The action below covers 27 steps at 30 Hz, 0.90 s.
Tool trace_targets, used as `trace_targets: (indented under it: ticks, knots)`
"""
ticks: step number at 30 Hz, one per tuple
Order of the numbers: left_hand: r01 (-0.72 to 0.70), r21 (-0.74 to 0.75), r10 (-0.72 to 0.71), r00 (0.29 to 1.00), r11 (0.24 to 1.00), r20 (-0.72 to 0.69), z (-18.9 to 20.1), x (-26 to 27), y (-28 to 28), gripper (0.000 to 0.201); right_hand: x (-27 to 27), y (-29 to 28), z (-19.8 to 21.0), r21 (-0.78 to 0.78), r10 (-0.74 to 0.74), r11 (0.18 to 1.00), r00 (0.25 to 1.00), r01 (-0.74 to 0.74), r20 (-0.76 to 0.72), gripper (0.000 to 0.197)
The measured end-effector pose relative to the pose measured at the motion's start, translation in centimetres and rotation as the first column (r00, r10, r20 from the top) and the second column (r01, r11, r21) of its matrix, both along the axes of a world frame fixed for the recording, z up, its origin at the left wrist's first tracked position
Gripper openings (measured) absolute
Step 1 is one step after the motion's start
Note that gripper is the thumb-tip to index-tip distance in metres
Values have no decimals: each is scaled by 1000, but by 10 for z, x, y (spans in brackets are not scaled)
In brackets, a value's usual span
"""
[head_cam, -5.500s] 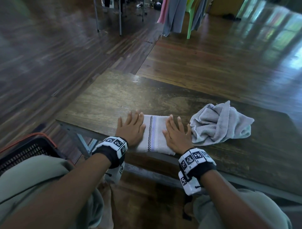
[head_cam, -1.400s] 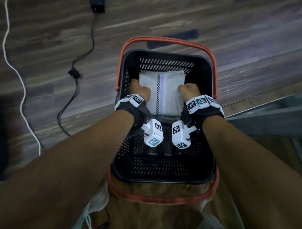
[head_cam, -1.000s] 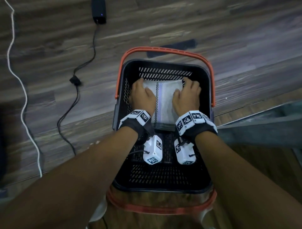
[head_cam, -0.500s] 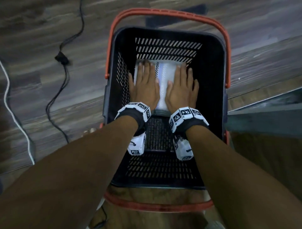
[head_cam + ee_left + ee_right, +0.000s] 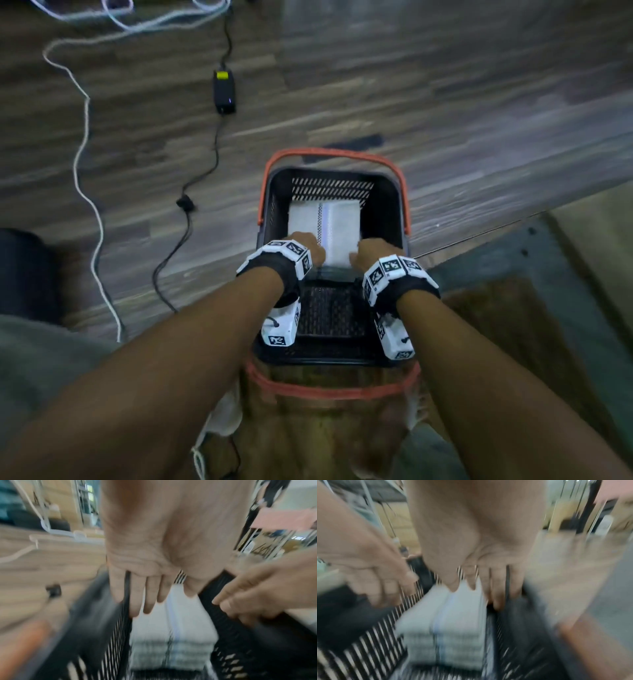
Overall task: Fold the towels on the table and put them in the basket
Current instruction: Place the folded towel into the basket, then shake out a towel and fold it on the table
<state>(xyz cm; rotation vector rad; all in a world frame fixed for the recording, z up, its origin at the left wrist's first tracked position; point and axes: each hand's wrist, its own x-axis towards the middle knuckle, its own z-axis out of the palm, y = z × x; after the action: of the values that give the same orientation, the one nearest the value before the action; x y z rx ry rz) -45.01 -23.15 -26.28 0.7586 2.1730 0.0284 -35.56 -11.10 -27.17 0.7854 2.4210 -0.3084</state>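
Observation:
A folded white towel [image 5: 323, 222] with a checked and a blue stripe lies flat at the far end of the black basket [image 5: 329, 186], which has orange handles. The left hand [image 5: 310, 246] and the right hand [image 5: 370, 253] hover just above the towel's near edge, apart from it. In the left wrist view the left hand's fingers [image 5: 147, 597] hang relaxed over the towel [image 5: 173, 635] and hold nothing. The right wrist view shows the right hand's fingers [image 5: 488, 588] likewise loose above the towel [image 5: 441, 628]. Both wrist views are blurred by motion.
The basket rests on a brown wooden surface [image 5: 325, 428] in front of me. On the wooden floor to the left lie a black power adapter [image 5: 223, 90], a black cable [image 5: 185, 205] and a white cord [image 5: 85, 137]. The table's corner [image 5: 513, 260] is at right.
Both hands carried the folded towel from the table into the basket and pressed it flat. They have now lifted off it and drawn back toward me; the towel stays in the basket.

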Motion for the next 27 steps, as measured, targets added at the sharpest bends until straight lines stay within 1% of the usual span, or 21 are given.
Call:
trace_targets:
  ticks: [2,4,6,7,8,9,10,12,15,17,20,24,27]
  knots:
    - [61,36,-59,997,997,-52,42,5,-9,34,15,-2,42,-52,21,998,999,-24,-49,37]
    - [94,100,-77,984,991,-158,95,9,-15,37,24,0,95,-38,27,999,994,-32,-110,39]
    - [128,194,-76,963,973,-257,149,16,-17,35,32,0,153,-28,-3,1000,982,-3,-189,36]
    - [157,241,-74,945,958,-319,177,22,-20,33,39,-1,182,0,-15,1000,970,16,-242,34]
    - [192,286,-72,921,939,-383,218,32,-23,32,49,-3,220,42,-30,998,953,45,-300,33]
    - [201,298,-70,915,933,-397,227,33,-22,31,48,-2,230,40,-55,997,943,72,-328,35]
    - [213,318,-60,901,924,-430,253,40,-22,33,54,-2,254,62,-66,993,923,96,-378,37]
    - [249,359,-22,846,900,-532,305,61,-32,33,83,-10,310,112,-87,982,886,154,-456,39]
    - [327,436,12,789,838,-614,362,91,-40,32,130,-18,369,168,-89,964,841,208,-533,42]
    - [375,460,7,769,805,-639,388,112,-46,36,160,-22,391,180,-100,955,829,235,-550,43]
    - [473,446,-60,734,760,-676,413,142,-49,37,205,-29,407,199,-138,936,821,292,-553,42]
    - [557,415,-149,708,719,-690,424,176,-37,39,268,-32,418,203,-234,889,789,410,-568,39]
    - [619,434,-223,707,655,-671,424,200,-18,37,319,-37,424,189,-325,836,742,515,-586,38]
